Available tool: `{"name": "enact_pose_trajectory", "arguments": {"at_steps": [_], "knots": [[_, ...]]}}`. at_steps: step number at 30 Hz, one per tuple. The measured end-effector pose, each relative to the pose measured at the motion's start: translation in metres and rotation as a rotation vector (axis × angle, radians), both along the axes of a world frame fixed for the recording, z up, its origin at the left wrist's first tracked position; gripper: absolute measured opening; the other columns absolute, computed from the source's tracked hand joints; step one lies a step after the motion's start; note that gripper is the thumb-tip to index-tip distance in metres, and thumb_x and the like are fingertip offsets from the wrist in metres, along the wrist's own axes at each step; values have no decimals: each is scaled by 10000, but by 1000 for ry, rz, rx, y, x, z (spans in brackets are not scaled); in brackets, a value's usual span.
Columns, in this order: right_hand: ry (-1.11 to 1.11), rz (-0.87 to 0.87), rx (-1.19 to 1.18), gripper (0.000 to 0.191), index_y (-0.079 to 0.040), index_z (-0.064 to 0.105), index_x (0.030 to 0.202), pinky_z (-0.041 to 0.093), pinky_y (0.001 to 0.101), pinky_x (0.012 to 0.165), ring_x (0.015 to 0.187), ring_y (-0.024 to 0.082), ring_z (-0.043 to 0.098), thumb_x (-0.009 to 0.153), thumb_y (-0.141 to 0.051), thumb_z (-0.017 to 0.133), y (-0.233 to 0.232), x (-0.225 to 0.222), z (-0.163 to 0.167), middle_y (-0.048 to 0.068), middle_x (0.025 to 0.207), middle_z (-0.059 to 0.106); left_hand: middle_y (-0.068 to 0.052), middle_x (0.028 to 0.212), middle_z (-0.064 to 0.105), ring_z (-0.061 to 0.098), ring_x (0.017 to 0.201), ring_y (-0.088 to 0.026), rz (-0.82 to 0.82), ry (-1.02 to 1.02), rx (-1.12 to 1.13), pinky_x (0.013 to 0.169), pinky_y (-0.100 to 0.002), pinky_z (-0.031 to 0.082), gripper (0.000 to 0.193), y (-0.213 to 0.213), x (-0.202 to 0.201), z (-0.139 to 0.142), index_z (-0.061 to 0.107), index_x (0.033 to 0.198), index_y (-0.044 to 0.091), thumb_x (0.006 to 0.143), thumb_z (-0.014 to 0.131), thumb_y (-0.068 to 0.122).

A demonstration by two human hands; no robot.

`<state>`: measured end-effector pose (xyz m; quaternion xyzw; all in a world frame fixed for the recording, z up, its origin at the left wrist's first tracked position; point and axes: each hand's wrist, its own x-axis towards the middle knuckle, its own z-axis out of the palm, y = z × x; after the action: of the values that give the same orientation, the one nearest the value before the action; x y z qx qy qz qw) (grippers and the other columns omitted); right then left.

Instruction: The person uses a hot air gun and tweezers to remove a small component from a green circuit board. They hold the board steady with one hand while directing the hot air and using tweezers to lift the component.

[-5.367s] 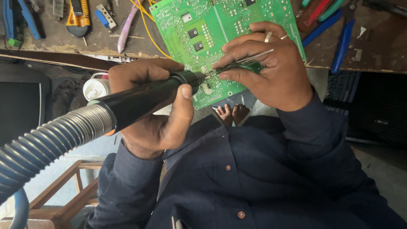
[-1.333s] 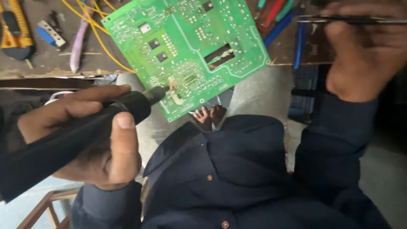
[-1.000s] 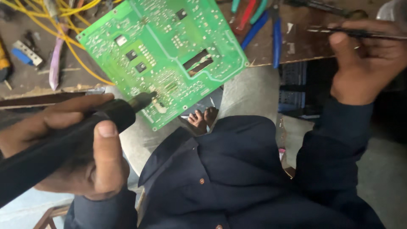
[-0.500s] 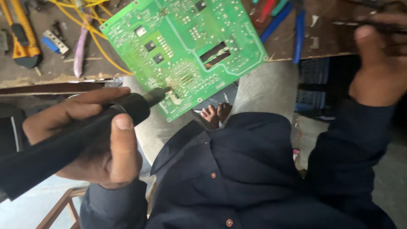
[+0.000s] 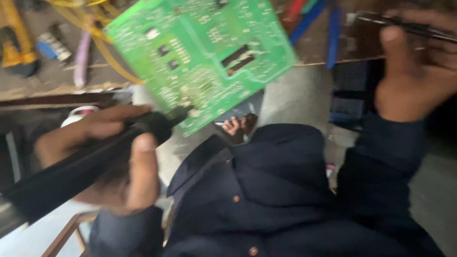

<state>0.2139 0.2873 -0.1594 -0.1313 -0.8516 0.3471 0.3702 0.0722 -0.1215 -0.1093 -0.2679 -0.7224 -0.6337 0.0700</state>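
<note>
Gripping a black nozzle tool [image 5: 95, 162] in a closed left hand [image 5: 109, 162], tip at the green circuit board [image 5: 200, 57] edge, right hand [image 5: 414, 71] pinching tweezers [image 5: 404, 26] well apart — unsteadied board could slip, nozzle skidding across components.

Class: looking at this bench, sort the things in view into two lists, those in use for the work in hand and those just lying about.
In use:
green circuit board
black nozzle tool in left hand
thin dark tool in right hand

Lying about:
yellow wires
yellow-handled tool
blue-handled tools
</note>
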Motion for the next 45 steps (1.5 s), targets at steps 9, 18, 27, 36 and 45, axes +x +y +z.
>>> {"name": "enact_pose_trajectory", "arguments": {"at_steps": [9,18,27,36,45], "knots": [[29,-55,-157,259,16,676,1247,538,234,867,986,150,710,1101,-76,869,12,2,5,134,1174,776,-239,1125,678,722,986,-229,1,2,66,897,-259,561,392,3,-5,-4,377,1287,24,1142,732,107],[9,80,-104,228,29,632,1303,556,255,971,1124,194,700,1099,13,733,11,3,13,177,1266,735,-235,1124,675,725,996,-239,4,-9,88,910,-272,572,405,7,-3,-3,378,1286,26,1143,745,120],[81,213,-58,219,-11,576,1331,550,312,1081,1204,215,673,1157,76,678,9,-3,18,160,1307,694,-232,1124,671,729,1006,-248,3,-21,103,922,-284,583,418,10,-4,-3,379,1285,28,1144,757,134],[93,206,6,217,-43,554,1330,585,348,1050,1166,230,686,1199,66,689,18,-3,7,146,1304,693,-229,1123,667,733,1016,-257,4,-29,110,935,-297,594,431,9,-2,-1,380,1284,29,1144,770,147],[175,56,-125,325,-103,513,1436,567,420,1045,1226,266,696,1220,-6,736,23,11,-17,140,1363,653,-226,1123,664,737,1026,-267,20,-43,105,947,-309,605,444,9,-2,-1,381,1282,31,1145,783,161]]}}
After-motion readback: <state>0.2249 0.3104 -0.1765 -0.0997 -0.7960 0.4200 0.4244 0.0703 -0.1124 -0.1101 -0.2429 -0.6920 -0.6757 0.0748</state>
